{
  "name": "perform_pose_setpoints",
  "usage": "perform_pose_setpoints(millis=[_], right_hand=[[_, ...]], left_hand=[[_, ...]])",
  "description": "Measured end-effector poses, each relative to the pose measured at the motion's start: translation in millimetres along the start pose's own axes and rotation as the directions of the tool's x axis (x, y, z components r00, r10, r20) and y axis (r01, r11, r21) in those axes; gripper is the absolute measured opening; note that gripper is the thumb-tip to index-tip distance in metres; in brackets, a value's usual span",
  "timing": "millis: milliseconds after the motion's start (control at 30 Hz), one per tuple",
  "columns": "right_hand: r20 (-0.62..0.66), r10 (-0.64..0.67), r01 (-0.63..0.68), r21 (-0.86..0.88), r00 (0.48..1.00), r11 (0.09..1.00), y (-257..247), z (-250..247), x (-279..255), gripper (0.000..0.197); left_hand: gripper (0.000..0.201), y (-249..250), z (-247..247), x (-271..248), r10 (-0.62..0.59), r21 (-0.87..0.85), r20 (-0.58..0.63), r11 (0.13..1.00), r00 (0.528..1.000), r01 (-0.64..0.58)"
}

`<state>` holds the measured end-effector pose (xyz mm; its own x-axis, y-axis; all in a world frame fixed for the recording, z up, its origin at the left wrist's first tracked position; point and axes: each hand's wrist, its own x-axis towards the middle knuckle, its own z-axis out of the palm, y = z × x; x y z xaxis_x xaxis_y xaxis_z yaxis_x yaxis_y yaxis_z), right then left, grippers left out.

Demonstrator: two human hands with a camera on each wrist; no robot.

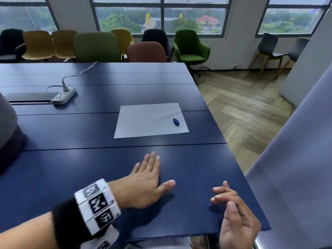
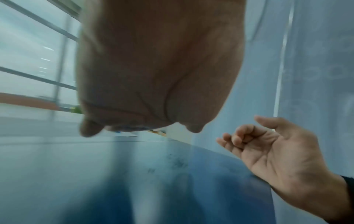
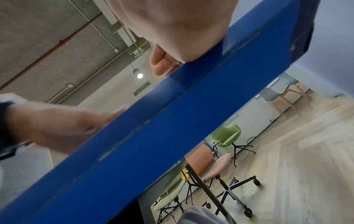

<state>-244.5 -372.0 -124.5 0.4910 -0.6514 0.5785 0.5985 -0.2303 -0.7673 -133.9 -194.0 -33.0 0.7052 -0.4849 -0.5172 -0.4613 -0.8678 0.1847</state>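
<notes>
Paper (image 1: 143,121) beyond left hand (image 1: 143,184), small blue oval (image 1: 176,122) on it

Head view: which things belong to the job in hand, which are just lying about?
Likely in the job: sheet of paper, nearest ahead of the hands; small blue oval object lying on it; left hand, flat, and right hand, loosely curled, both empty.
Just lying about: power strip, far left on the table; chairs behind it.
</notes>
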Motion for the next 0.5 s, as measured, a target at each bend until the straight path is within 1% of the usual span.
perform_pose_setpoints(millis=[33, 67, 100, 133, 167, 233, 267, 300, 333, 367, 400, 433, 467, 500], right_hand=[[0.004, 0.006, -0.006, 0.011, 1.0, 1.0, -1, 1, 0, 0.027], [0.014, 0.013, -0.013, 0.021, 1.0, 1.0, -2, 1, 0, 0.028], [0.024, 0.019, -0.02, 0.03, 1.0, 0.999, -2, 1, -1, 0.028], [0.026, 0.027, -0.028, 0.03, 0.999, 0.999, -3, 1, -1, 0.028], [0.025, 0.031, -0.032, 0.029, 0.999, 0.999, -3, 1, 0, 0.028], [0.03, 0.033, -0.034, 0.045, 0.999, 0.998, -6, 1, 0, 0.029], [0.031, 0.024, -0.026, 0.056, 0.999, 0.998, -7, 1, 1, 0.029], [0.029, 0.014, -0.016, 0.058, 0.999, 0.998, -8, 1, 1, 0.03], [0.026, 0.009, -0.01, 0.056, 1.0, 0.998, -9, 3, 0, 0.03], [0.017, 0.003, -0.004, 0.052, 1.0, 0.999, -8, 3, -1, 0.03], [0.009, -0.009, 0.009, 0.036, 1.0, 0.999, -3, 0, -1, 0.032], [0.024, -0.03, 0.029, 0.009, 0.999, 1.0, 4, -6, 0, 0.034], [0.075, -0.053, 0.055, -0.023, 0.996, 0.998, 9, -13, 4, 0.038], [0.143, -0.055, 0.061, -0.038, 0.988, 0.997, 11, -21, 8, 0.04]], left_hand=[[0.107, -13, 9, -13, -0.12, -0.042, -0.006, 0.992, 0.993, 0.12], [0.112, -23, 20, -20, -0.226, -0.083, -0.009, 0.971, 0.974, 0.225], [0.112, -29, 32, -25, -0.311, -0.115, -0.007, 0.944, 0.95, 0.309], [0.111, -30, 47, -24, -0.372, -0.123, -0.028, 0.922, 0.928, 0.366], [0.115, -25, 55, -22, -0.405, -0.169, -0.056, 0.905, 0.913, 0.391], [0.129, -5, 63, -7, -0.41, -0.266, -0.138, 0.892, 0.902, 0.365], [0.132, 8, 64, 2, -0.389, -0.286, -0.133, 0.896, 0.912, 0.34], [0.13, 18, 72, 13, -0.305, -0.224, -0.136, 0.936, 0.943, 0.271], [0.119, 31, 81, 26, -0.216, -0.165, -0.133, 0.967, 0.967, 0.194], [0.103, 45, 90, 44, -0.127, -0.146, -0.211, 0.984, 0.969, 0.097], [0.091, 59, 93, 59, -0.022, -0.113, -0.317, 0.993, 0.948, -0.015], [0.081, 78, 88, 63, 0.044, -0.088, -0.298, 0.993, 0.953, -0.074], [0.07, 95, 76, 57, 0.092, -0.032, -0.179, 0.995, 0.98, -0.099], [0.069, 108, 61, 52, 0.166, -0.028, -0.2, 0.984, 0.966, -0.175]])
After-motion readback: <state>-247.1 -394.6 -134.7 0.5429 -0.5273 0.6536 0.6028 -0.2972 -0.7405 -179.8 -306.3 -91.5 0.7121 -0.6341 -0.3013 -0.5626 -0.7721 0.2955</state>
